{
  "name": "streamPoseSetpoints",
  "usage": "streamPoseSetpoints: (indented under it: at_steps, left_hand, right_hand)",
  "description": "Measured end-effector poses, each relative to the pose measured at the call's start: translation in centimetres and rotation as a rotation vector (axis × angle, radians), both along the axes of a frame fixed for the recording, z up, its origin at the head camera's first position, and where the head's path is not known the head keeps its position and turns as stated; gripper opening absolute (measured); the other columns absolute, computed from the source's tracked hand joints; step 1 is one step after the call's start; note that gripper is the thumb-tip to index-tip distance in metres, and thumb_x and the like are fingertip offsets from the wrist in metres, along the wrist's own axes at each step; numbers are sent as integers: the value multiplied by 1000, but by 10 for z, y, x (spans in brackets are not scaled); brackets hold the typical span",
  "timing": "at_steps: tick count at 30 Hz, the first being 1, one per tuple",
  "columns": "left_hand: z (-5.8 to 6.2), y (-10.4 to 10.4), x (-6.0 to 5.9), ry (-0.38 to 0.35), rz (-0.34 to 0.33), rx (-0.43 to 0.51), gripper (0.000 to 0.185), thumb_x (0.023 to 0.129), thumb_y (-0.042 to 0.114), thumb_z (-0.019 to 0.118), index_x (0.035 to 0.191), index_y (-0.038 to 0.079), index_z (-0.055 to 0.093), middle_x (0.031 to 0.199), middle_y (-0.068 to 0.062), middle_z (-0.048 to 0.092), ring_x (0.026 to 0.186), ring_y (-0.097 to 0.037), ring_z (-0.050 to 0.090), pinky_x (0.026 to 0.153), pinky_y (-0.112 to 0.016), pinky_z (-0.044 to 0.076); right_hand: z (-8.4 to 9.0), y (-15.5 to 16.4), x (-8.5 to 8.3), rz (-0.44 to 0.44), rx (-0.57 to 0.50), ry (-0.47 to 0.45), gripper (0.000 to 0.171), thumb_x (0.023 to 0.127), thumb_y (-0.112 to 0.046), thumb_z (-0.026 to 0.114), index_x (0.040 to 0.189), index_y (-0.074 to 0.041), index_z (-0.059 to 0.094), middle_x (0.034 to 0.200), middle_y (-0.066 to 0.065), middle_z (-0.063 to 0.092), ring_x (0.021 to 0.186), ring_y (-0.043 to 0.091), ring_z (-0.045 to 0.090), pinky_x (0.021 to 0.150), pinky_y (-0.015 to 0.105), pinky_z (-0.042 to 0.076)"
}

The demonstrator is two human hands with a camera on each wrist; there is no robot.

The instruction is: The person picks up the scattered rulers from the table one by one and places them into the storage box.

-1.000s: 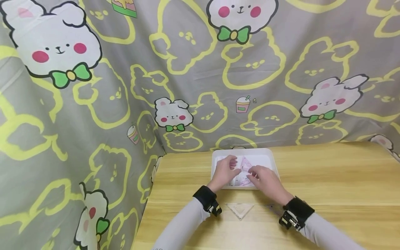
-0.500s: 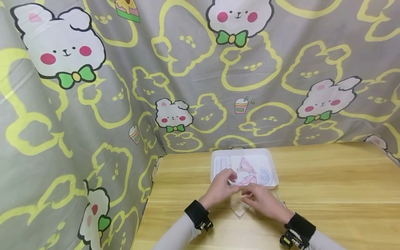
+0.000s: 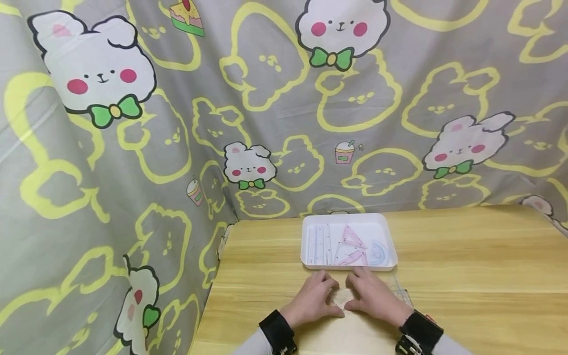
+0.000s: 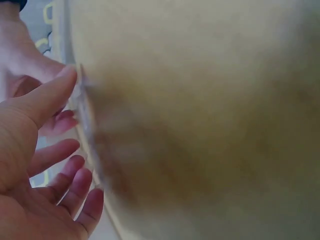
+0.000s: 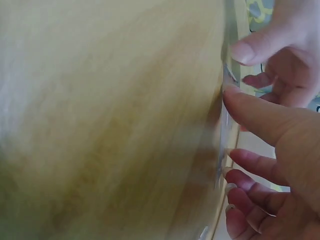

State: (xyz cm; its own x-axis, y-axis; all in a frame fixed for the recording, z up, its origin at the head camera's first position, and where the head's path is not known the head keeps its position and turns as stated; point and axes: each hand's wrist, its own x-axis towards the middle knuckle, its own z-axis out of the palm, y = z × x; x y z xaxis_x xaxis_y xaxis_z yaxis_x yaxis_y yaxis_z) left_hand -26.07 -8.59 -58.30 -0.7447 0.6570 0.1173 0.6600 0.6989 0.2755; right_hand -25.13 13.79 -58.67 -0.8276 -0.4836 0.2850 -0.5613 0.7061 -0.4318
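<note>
A clear triangular set square (image 3: pixel 342 297) lies on the table between my two hands, in front of the tray. My left hand (image 3: pixel 312 298) holds its left side, thumb near the corner closest to me and fingers toward the far edge. Mirroring that, my right hand (image 3: pixel 374 297) holds the right side. In the right wrist view the set square (image 5: pixel 223 125) shows edge-on, with the right thumb (image 5: pixel 250 107) against it and the fingertips further along. The left wrist view shows the left thumb (image 4: pixel 55 90) at its edge, the other fingers spread.
Just beyond my hands stands a white tray (image 3: pixel 350 268). It holds clear rulers (image 3: pixel 319 245), pink set squares (image 3: pixel 352 236) and a bluish protractor (image 3: pixel 377 253). Another clear triangle (image 3: pixel 403 295) lies by my right forearm on the wooden table (image 3: pixel 479 266). A patterned curtain (image 3: pixel 284 108) hangs behind.
Both hands have drawn back from over the tray to the clear set square on the table in front of it. The tray's contents are now uncovered.
</note>
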Motion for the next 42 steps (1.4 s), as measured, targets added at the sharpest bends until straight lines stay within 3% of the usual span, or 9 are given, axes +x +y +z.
streamPoseSetpoints:
  at_steps: [6,14,21,25,31,37,42]
  left_hand:
    - [-9,3,1,-28,39,15,57,75,56,88,114,19,69,115,7,52,107,-8,45,84,-20,31]
    - [-8,5,-2,-72,58,18,40,77,45,90,104,22,71,112,8,55,102,-8,44,79,-21,27]
    - [-4,7,-5,-82,83,-17,44,76,49,91,96,20,64,94,13,52,90,-6,42,79,-22,27]
    - [-3,9,-6,-157,70,24,43,77,41,91,97,19,60,82,16,56,78,1,47,76,-18,35]
    - [-2,9,-6,-337,70,210,26,87,21,86,96,14,62,79,13,67,70,9,55,66,-12,47]
    - [-2,8,-4,-354,81,337,11,94,15,78,93,15,66,79,12,68,68,8,55,64,-14,47]
    - [3,11,-3,-431,109,429,8,97,14,74,94,15,67,83,10,71,70,5,59,65,-16,50]
  right_hand:
    - [-2,0,3,20,-9,-10,36,72,-31,94,84,-17,63,86,-11,42,82,9,40,69,29,39]
    - [-6,0,7,9,-31,-4,31,76,-29,92,84,-16,65,85,-12,42,80,8,40,69,29,38]
    - [-9,-1,10,-2,-46,42,31,77,-28,91,92,-14,68,87,-11,45,81,7,42,69,28,41]
    - [-7,0,12,12,-55,18,30,78,-27,91,93,-14,68,88,-10,47,82,7,42,69,29,41]
    - [-6,1,13,12,-113,-79,24,83,-26,87,92,-17,67,84,-13,49,79,4,44,68,27,42]
    - [-8,4,12,25,-334,-294,14,91,-18,81,94,-13,68,82,-12,62,74,-1,56,66,23,53]
    - [-7,11,14,19,-479,-401,12,94,-14,77,99,-8,68,83,-3,70,69,5,63,61,25,57]
